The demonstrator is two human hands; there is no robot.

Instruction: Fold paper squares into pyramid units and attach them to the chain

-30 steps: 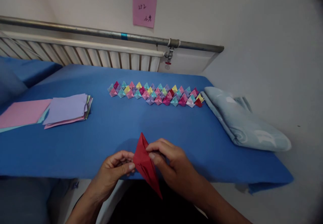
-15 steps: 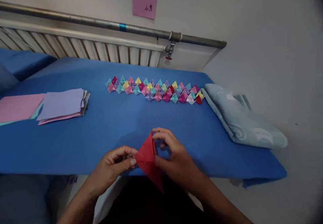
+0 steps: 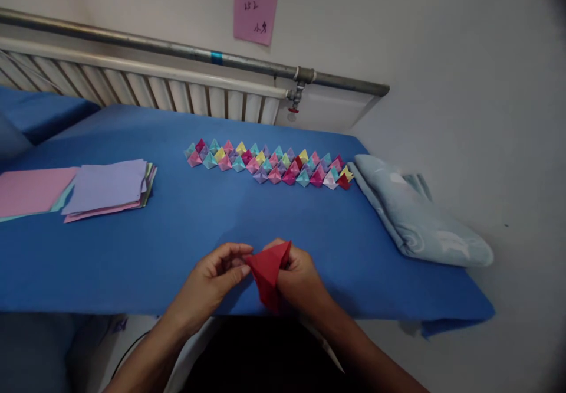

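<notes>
A folded piece of red paper [image 3: 267, 269] is held between my hands above the table's front edge. My left hand [image 3: 221, 272] pinches its left corner between thumb and fingers. Closed around the paper's right side is my right hand [image 3: 297, 272], with some of its fingers hidden behind the red sheet. Farther back, several small folded paper pieces [image 3: 274, 169] in pink, teal, yellow, purple and red lie in close rows on the blue cloth [image 3: 198, 210].
Stacked paper sheets, purple on top [image 3: 106, 185], lie at the left beside pink sheets [image 3: 38, 192]. A folded pale blue blanket [image 3: 420, 222] rests at the right. Behind stand a white radiator [image 3: 168, 89] and a metal pipe [image 3: 168, 45]. A pink note [image 3: 255, 9] hangs on the wall.
The red paper has turned and its sides have bent closer together. My right hand has closed around it, where its fingers were spread before. The camera view has tilted up slightly.
</notes>
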